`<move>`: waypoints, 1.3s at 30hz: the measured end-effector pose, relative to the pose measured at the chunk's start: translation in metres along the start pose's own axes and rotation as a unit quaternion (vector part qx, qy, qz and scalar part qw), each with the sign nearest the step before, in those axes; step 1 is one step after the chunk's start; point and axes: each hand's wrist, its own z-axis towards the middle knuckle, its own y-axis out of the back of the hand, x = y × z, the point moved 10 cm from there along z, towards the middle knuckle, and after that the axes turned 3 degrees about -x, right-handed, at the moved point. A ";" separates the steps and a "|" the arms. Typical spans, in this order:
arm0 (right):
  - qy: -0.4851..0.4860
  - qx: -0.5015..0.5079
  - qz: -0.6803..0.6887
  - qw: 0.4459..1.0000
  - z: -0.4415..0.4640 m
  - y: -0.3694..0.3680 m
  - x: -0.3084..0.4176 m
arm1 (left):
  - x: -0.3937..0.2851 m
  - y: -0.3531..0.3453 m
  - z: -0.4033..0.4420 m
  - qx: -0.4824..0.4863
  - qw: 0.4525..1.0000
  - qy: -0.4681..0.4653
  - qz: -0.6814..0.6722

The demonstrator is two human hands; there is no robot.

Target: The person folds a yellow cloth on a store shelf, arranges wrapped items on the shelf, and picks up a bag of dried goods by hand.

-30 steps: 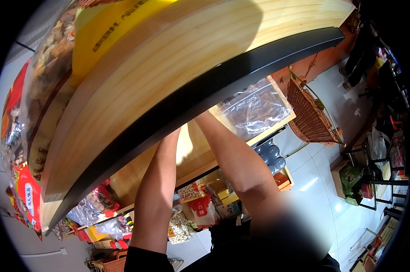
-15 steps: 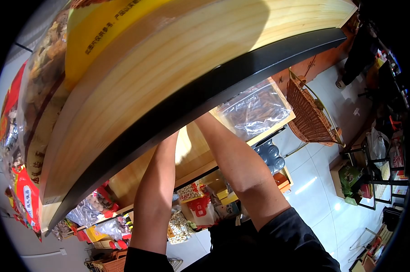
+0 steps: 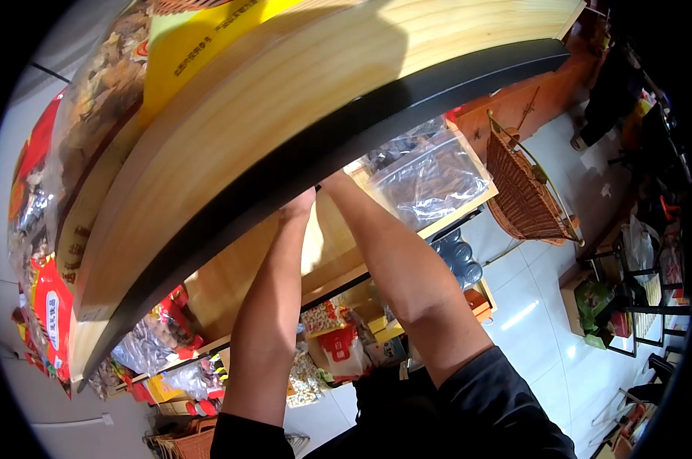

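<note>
Both my arms reach in beneath an upper wooden shelf point(image 3: 284, 115) with a black front edge point(image 3: 300, 172). Of my left hand point(image 3: 300, 203) only the back near the wrist shows; its fingers are hidden behind that edge. My right hand point(image 3: 333, 180) shows just its wrist end, close beside the left, with the fingers out of sight. Below them lies a lower wooden shelf point(image 3: 239, 291). A clear plastic bag point(image 3: 434, 183) of dark contents sits on it, right of my right forearm. Whatever the hands touch or hold is hidden.
Bagged dried goods point(image 3: 105, 84) stand on the upper shelf at left. Red and clear packets point(image 3: 166, 329) lie at the lower shelf's left end. White-and-red bags point(image 3: 342, 352) fill a level underneath. A wicker basket point(image 3: 522, 187) hangs at right, above the tiled floor point(image 3: 514, 306).
My left hand has come slightly out from under the black edge, so more of it shows. The view has shifted a little, revealing more of the bags on the lower shelf.
</note>
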 end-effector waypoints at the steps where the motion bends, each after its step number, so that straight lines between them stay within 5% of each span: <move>1: 0.001 0.002 0.000 1.000 0.012 -0.015 -0.016 | -0.003 0.004 -0.003 -0.020 0.999 -0.024 -0.015; 5: 0.157 -0.082 -0.023 0.984 0.003 -0.008 -0.003 | 0.005 0.001 -0.011 -0.026 0.999 -0.019 0.015; 7: 0.092 -0.020 -0.037 0.995 -0.012 -0.006 -0.003 | 0.017 -0.006 -0.022 0.056 0.994 0.069 0.064; 11: 0.014 0.018 -0.013 1.000 -0.044 0.009 -0.009 | 0.019 -0.002 -0.040 0.069 0.991 0.078 0.084; 27: -0.085 0.172 0.123 0.974 -0.116 0.027 -0.038 | 0.021 0.030 -0.109 0.147 0.982 0.083 0.089; 33: -0.085 0.180 0.106 0.974 -0.122 0.043 -0.048 | 0.043 0.046 -0.118 0.106 0.992 0.051 0.035; 39: -0.082 0.165 0.038 0.982 -0.121 0.046 -0.060 | 0.065 0.043 -0.116 0.217 0.968 0.064 0.106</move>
